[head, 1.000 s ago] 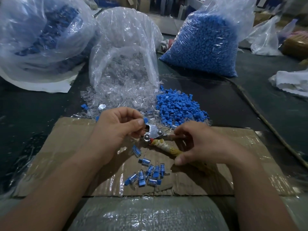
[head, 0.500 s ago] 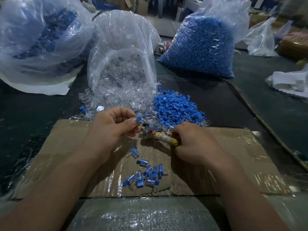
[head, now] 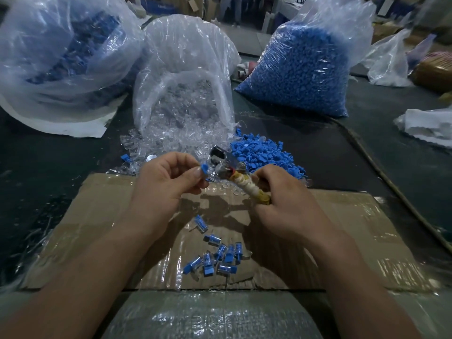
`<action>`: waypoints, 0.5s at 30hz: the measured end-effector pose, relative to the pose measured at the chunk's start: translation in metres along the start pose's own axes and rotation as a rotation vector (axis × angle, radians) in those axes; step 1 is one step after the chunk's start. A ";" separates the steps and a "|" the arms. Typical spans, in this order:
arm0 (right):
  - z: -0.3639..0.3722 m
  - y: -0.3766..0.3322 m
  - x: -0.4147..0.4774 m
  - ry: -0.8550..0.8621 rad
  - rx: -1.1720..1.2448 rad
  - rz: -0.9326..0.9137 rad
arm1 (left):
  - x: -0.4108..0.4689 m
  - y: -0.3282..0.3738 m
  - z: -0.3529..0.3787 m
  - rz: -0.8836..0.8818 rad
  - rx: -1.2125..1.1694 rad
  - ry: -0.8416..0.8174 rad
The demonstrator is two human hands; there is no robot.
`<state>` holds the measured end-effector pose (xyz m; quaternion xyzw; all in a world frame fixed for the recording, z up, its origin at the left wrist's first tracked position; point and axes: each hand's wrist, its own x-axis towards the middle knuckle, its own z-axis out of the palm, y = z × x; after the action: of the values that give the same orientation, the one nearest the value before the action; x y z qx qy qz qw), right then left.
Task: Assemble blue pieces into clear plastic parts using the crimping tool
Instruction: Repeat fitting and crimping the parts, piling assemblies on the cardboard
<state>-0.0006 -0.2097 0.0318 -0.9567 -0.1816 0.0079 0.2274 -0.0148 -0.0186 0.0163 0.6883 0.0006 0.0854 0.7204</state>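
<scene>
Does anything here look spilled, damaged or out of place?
Clear parts spill from the open middle bag onto the table. One stray blue piece lies among them. The cardboard looks torn at its near edge.

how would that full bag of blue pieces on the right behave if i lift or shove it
The bag of blue pieces bulges packed full, so probably heavy and floppy, sagging when lifted. Its film looks thin and crinkled; gripped at the top it might stretch or tear. Shoved, it would likely slump rather than slide.
</scene>
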 end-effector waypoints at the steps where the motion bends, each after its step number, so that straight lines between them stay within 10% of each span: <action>1: 0.001 0.000 0.000 -0.015 0.000 -0.003 | 0.000 0.001 0.000 0.005 0.000 0.007; 15: -0.002 -0.004 -0.001 -0.090 0.013 -0.055 | -0.003 0.003 0.002 0.025 0.042 0.021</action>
<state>-0.0031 -0.2073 0.0353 -0.9485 -0.2178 0.0457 0.2254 -0.0180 -0.0208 0.0190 0.7021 0.0014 0.1018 0.7048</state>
